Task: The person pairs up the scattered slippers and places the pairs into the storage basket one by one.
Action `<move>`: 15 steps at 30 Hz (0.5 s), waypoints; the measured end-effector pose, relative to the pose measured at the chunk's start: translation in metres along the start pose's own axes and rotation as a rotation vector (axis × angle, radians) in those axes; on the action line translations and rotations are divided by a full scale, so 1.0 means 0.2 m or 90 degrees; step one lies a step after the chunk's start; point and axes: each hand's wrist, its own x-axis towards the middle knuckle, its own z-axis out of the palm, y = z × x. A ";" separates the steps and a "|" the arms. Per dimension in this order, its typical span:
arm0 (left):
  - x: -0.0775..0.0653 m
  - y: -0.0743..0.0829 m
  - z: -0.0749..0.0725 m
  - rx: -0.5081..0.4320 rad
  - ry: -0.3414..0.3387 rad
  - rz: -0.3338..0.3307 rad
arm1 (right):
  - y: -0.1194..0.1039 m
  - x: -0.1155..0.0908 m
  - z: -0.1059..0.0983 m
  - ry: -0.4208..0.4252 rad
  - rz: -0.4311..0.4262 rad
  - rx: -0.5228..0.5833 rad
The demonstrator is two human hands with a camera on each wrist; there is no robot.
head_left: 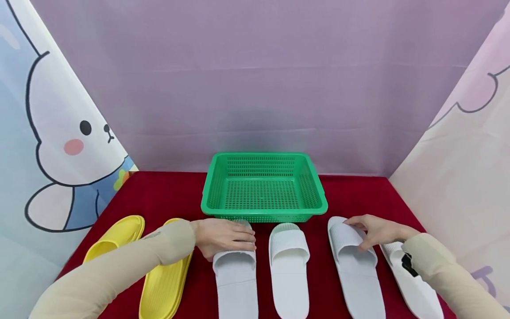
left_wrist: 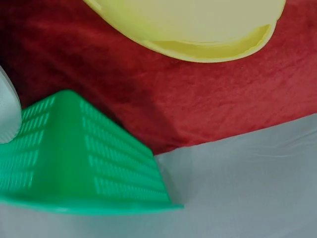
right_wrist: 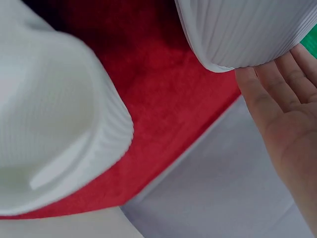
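Two grey slippers lie on the red cloth, one under each hand. My left hand (head_left: 227,237) lies across the ribbed strap of the left grey slipper (head_left: 237,288), its fingers over the top and the thumb along the left side. On the other one, my right hand (head_left: 376,230) has its fingers at the toe and its thumb at the strap's rear opening, holding the right grey slipper (head_left: 360,283). In the right wrist view those fingertips are hidden behind the ribbed strap (right_wrist: 247,29). The left wrist view does not show the left hand.
A green basket (head_left: 263,212) stands behind the slippers. Between the hands lies a white slipper (head_left: 290,283); another white slipper (head_left: 418,292) is partly under the right forearm. Two yellow slippers (head_left: 165,288) lie at left. Fabric panels (head_left: 263,88) enclose the table.
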 end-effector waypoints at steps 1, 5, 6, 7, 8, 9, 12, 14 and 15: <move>0.00 0.00 -0.01 0.008 0.009 -0.007 | 0.00 -0.01 -0.01 0.006 0.003 -0.001; -0.02 0.03 -0.07 0.009 0.056 -0.040 | 0.00 -0.05 -0.07 0.033 0.006 -0.019; -0.02 0.04 -0.08 0.006 0.067 -0.050 | 0.00 -0.06 -0.08 0.040 0.000 -0.028; -0.02 0.06 -0.10 0.003 0.076 -0.060 | 0.00 -0.07 -0.10 0.047 -0.007 -0.036; -0.03 0.07 -0.12 -0.006 0.084 -0.073 | -0.01 -0.08 -0.12 0.058 -0.012 -0.048; -0.03 0.08 -0.14 -0.011 0.093 -0.084 | -0.01 -0.09 -0.14 0.069 -0.017 -0.057; -0.05 0.10 -0.18 -0.022 0.124 -0.119 | -0.03 -0.13 -0.20 0.101 -0.027 -0.068; -0.06 0.12 -0.20 -0.025 0.156 -0.134 | -0.04 -0.14 -0.24 0.121 -0.020 -0.076; -0.06 0.12 -0.21 -0.025 0.177 -0.140 | -0.05 -0.15 -0.25 0.131 -0.018 -0.076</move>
